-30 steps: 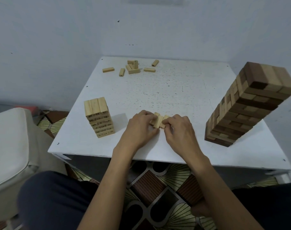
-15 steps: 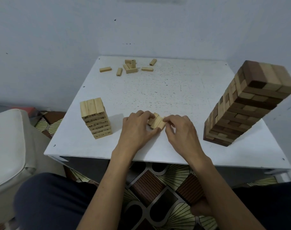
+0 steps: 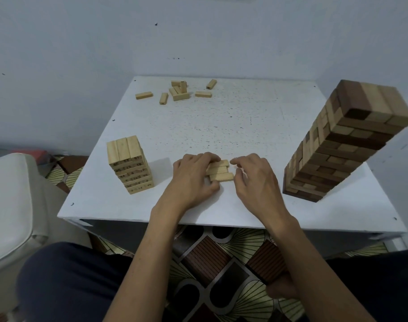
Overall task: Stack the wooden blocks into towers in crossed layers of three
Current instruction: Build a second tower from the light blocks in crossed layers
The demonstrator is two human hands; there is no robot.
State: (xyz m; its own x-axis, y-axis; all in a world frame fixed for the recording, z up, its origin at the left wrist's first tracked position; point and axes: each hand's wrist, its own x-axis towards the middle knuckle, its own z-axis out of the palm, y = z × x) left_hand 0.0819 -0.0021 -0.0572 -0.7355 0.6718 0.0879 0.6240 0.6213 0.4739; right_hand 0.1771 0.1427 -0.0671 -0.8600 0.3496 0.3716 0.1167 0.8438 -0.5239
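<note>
Blocks (image 3: 219, 170) at frame centre, three abreast, long axes left-right; left hand (image 3: 193, 180) gripping their left ends, right hand (image 3: 256, 182) loosely curled, empty, just beside right ends.

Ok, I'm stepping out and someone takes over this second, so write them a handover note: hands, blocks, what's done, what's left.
Left hand: fingers curled over the left ends of the row of three blocks, which lies flat on the table near the front edge.
Right hand: loosely curled at the row's right ends; contact unclear.
Done: small pale tower at left, tall two-tone tower at right.
Left: this row is only a first layer; loose blocks wait at the far edge.
</note>
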